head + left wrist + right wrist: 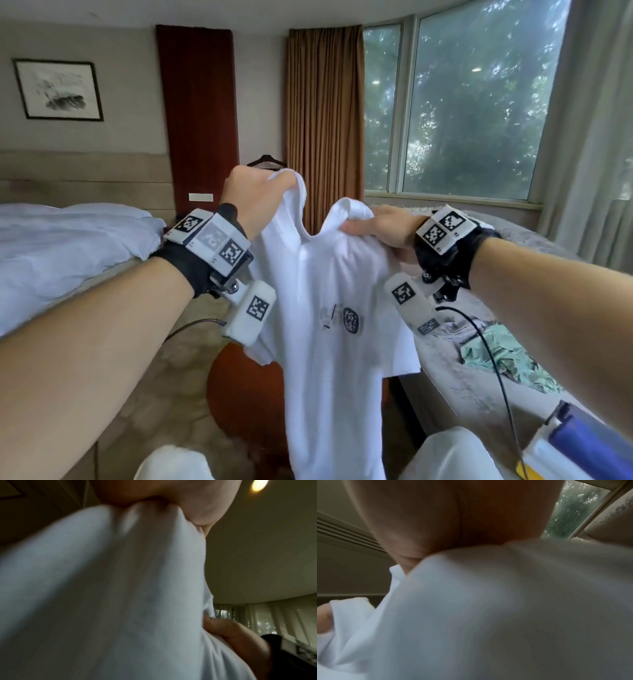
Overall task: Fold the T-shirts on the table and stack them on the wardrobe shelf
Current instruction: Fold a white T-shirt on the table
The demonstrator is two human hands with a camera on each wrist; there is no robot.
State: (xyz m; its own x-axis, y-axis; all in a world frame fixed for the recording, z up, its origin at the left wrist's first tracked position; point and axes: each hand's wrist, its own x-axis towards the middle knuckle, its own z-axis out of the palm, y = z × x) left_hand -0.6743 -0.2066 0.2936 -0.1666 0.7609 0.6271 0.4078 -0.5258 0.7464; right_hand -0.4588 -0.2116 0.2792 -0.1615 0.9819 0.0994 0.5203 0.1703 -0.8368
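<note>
Hanging below both fists, white tee (pixel 329 308): left hand (pixel 251 195) & right hand (pixel 383 226) each clamped on a shoulder.

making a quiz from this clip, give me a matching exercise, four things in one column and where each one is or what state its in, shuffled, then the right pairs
Things:
1. white T-shirt
2. left hand
3. green patterned garment
4. framed picture

Places or states:
A. hangs on the wall above the headboard
B. lies crumpled on the grey surface at the right
C. held up in the air, hanging unfolded
D. grips one shoulder of the shirt

Pairs: 1-C, 2-D, 3-B, 4-A
</note>
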